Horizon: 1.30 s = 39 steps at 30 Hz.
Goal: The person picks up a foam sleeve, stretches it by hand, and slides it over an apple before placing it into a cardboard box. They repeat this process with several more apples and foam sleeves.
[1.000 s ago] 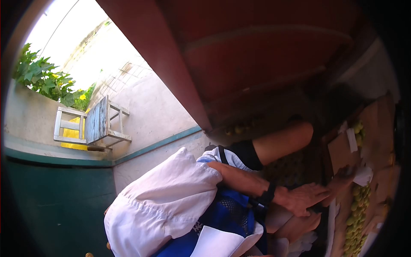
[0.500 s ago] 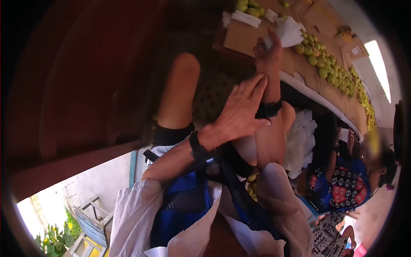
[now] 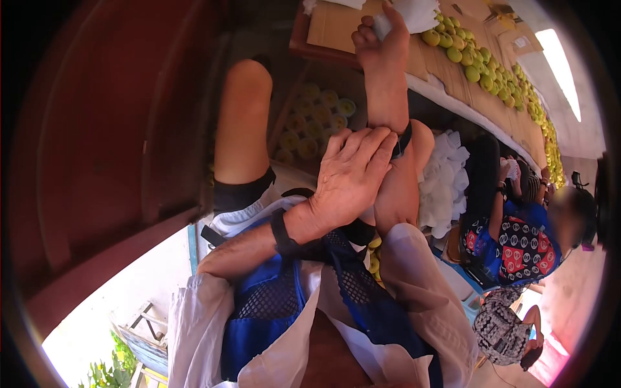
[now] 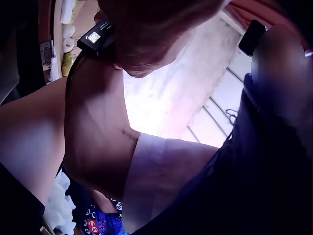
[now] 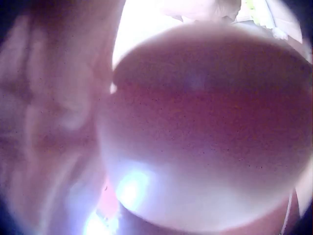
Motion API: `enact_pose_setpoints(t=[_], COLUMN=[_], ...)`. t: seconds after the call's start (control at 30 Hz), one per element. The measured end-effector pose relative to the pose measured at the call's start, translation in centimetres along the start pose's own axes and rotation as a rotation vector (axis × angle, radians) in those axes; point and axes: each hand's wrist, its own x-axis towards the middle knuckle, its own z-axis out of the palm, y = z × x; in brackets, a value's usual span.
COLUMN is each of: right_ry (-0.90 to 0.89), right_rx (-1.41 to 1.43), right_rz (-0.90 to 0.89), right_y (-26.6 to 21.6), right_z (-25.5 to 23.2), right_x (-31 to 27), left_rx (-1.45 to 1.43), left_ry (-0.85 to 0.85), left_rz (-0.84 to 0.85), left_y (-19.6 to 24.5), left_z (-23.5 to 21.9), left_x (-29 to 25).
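My left hand (image 3: pixel 352 171) lies across my right forearm in the head view, its fingers curled over the black wrist strap (image 3: pixel 403 141) and partly hiding it. In the left wrist view, a small black device (image 4: pixel 94 38) with a QR label sits on that forearm, right against the hand. My right hand (image 3: pixel 383 42) is turned up with loosely curled fingers over the table's edge. White wrapping (image 3: pixel 417 13) overlaps it from behind. Blurred skin close to the lens fills most of the right wrist view.
Rows of yellow-green round fruit (image 3: pixel 479 64) lie on the cardboard-covered table (image 3: pixel 433 68). Beneath it stand a box of fruit in cups (image 3: pixel 310 123) and a pile of white foam nets (image 3: pixel 445 184). Another person (image 3: pixel 517 242) sits at right. A dark red panel (image 3: pixel 97 149) rises at left.
The head view has swung round toward the table. My left hand has gone from outstretched fingers near the right wrist to curled fingers over its strap. The right arm stays extended.
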Motion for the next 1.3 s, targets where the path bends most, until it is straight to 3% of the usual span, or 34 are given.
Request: enact_pose_setpoints(t=[0.17, 0.37, 0.67, 0.97, 1.17, 1.27, 1.3], right_ry=[0.074, -0.085, -0.136, -0.082, -0.002, -0.006, -0.044], right_rx=[-0.037, -0.143, -0.216, -0.313, -0.562, -0.825, -0.901], right_rz=[-0.041, -0.159, -0.262, -0.243, -0.302, -0.326, -0.408], right_y=[-0.4, -0.7, -0.3, 0.2, 0.5, 1.4, 2.0], right_z=[2.3, 3.2, 4.0, 3.8, 4.5, 3.7, 3.1], right_x=[-1.5, -3.1, -4.1, -4.0, -4.7, -4.4, -4.2], left_rx=[-0.016, -0.167, -0.24, -0.336, -0.342, -0.349, -0.345], left_ry=[0.005, -0.027, -0.073, -0.045, -0.149, -0.138, -0.123], left_rz=[-0.039, -0.062, -0.067, -0.16, -0.205, -0.241, -0.275], left_y=[0.3, -0.4, -0.9, -1.4, -3.4, -4.3, -4.4], left_z=[-0.2, -1.5, -1.4, -1.6, -1.2, -1.1, -1.2], left_x=[0.0, 1.0, 0.6, 1.0, 0.2, 0.6, 0.8])
